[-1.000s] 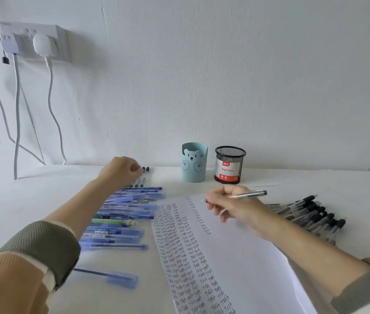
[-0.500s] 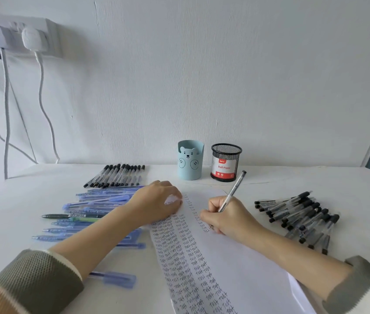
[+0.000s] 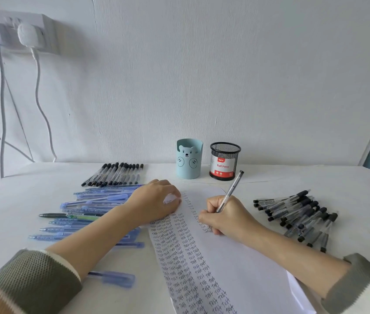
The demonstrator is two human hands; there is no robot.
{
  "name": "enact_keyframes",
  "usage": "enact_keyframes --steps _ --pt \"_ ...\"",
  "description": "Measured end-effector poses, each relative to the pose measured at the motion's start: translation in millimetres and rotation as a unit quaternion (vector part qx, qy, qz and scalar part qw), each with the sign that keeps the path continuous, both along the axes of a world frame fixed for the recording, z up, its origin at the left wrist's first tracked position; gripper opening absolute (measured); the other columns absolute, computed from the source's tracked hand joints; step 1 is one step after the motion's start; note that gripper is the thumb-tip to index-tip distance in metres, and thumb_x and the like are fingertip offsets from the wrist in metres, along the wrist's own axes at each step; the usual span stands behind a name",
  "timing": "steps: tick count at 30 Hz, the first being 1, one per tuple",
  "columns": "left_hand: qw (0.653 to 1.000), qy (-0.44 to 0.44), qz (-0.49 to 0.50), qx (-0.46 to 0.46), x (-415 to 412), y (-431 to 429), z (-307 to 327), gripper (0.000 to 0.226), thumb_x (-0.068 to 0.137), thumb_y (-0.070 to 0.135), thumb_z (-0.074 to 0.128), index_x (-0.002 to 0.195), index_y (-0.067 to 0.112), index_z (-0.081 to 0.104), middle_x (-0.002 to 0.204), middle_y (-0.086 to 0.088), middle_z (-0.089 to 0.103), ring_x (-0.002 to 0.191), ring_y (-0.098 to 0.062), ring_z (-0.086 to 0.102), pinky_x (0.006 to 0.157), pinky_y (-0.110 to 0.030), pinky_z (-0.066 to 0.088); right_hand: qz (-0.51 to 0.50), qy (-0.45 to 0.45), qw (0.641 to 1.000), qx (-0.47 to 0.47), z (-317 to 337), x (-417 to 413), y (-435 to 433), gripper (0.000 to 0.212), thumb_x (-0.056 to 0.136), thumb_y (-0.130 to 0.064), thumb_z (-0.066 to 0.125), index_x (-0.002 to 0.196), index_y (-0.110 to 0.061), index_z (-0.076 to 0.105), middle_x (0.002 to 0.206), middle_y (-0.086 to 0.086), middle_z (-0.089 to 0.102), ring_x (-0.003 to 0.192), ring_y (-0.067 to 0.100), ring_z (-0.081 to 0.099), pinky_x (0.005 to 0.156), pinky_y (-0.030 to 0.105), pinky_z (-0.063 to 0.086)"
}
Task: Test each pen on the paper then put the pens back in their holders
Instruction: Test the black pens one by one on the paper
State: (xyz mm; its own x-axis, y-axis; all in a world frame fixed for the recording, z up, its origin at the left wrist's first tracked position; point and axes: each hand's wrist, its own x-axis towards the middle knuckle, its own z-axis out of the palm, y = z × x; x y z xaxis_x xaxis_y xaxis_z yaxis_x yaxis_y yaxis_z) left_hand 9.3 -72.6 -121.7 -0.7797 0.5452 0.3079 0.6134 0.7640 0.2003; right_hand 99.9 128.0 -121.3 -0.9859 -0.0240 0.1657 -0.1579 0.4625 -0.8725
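the right hand [image 3: 227, 217] is in a writing pose: the forearm comes in from the lower right, the wrist rests on the paper [image 3: 243, 273], and the fingers and thumb pinch a clear pen [image 3: 232, 188] low on its barrel. the pen is tilted, its dark top end pointing up and away toward the holders, and its tip meets the paper at the end of a short column of written "test" words.

the left hand [image 3: 154, 202] lies palm down on the upper left corner of the paper, fingers relaxed and a little bent, holding nothing. its forearm crosses over the blue pens [image 3: 93, 200] that lie on the table [image 3: 349, 184] left of the paper.

a row of black pens [image 3: 116, 174] lies behind the blue ones, and a heap of black pens [image 3: 299, 217] lies right of the right hand. the blue bear holder [image 3: 189, 160] and the black mesh holder [image 3: 224, 162] stand side by side beyond the paper, near the wall.
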Motion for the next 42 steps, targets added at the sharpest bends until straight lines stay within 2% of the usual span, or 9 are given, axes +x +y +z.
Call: enact_keyframes --steps 5,16,24,29,33,37,42 --pt "1.000 0.000 0.003 0.001 0.1 0.1 -0.8 0.026 0.094 0.048 0.051 0.114 0.037 0.063 0.117 0.017 0.057 0.108 -0.006 0.048 0.085 -0.033 0.047 0.000 -0.023 1.000 0.005 -0.9 -1.0 0.3 0.046 0.080 -0.008 0.068 0.042 -0.019 0.045 0.041 0.003 0.048 0.040 0.013 0.047 0.048 0.021 0.044" --pt "1.000 -0.002 0.005 -0.003 -0.6 0.0 -0.7 0.027 0.094 0.049 0.050 0.114 0.037 0.063 0.116 0.018 0.057 0.108 -0.005 0.047 0.085 -0.033 0.048 0.000 -0.015 1.000 0.002 -0.8 -1.3 1.3 0.048 0.079 -0.004 0.068 0.041 -0.019 0.042 0.046 0.010 0.046 0.039 0.015 0.044 0.042 0.017 0.038" --pt "1.000 -0.001 0.002 -0.001 -1.1 0.1 -0.8 0.027 0.094 0.049 0.051 0.114 0.037 0.063 0.117 0.017 0.057 0.108 -0.005 0.048 0.085 -0.033 0.048 0.002 -0.015 1.000 0.010 0.8 -0.7 2.8 0.047 0.080 -0.005 0.066 0.041 -0.018 0.042 0.042 0.004 0.045 0.039 0.014 0.043 0.043 0.017 0.037" --pt "1.000 -0.003 0.003 -0.004 -1.1 0.0 -0.5 0.027 0.094 0.049 0.051 0.115 0.036 0.062 0.117 0.017 0.057 0.107 -0.005 0.048 0.086 -0.034 0.048 -0.002 -0.010 1.000 0.003 1.9 -0.7 3.3 0.047 0.079 -0.005 0.066 0.040 -0.019 0.043 0.051 0.014 0.051 0.040 0.015 0.044 0.043 0.018 0.037" --pt "1.000 -0.003 0.000 0.001 -0.9 -0.6 -1.5 0.026 0.094 0.048 0.051 0.114 0.037 0.062 0.117 0.018 0.057 0.108 -0.005 0.048 0.087 -0.034 0.048 -0.011 -0.011 1.000 0.016 0.3 -2.5 3.1 0.046 0.077 -0.006 0.065 0.041 -0.018 0.041 0.045 0.008 0.046 0.041 0.018 0.043 0.044 0.019 0.037" --pt "1.000 -0.003 0.001 0.002 -1.1 -0.8 -1.3 0.026 0.093 0.048 0.050 0.114 0.037 0.062 0.117 0.018 0.057 0.108 -0.005 0.048 0.086 -0.034 0.048 -0.013 -0.011 1.000 0.019 0.3 -1.8 3.3 0.043 0.077 -0.006 0.065 0.042 -0.019 0.042 0.053 0.017 0.051 0.042 0.018 0.046 0.044 0.018 0.038" --pt "1.000 -0.005 0.000 -0.001 0.6 -0.5 -0.3 0.027 0.094 0.048 0.050 0.115 0.036 0.062 0.117 0.018 0.057 0.108 -0.005 0.048 0.087 -0.034 0.048 -0.008 -0.019 1.000 0.018 2.3 -0.9 4.0 0.041 0.079 -0.008 0.062 0.044 -0.018 0.045 0.053 0.017 0.054 0.041 0.016 0.047 0.043 0.018 0.036"
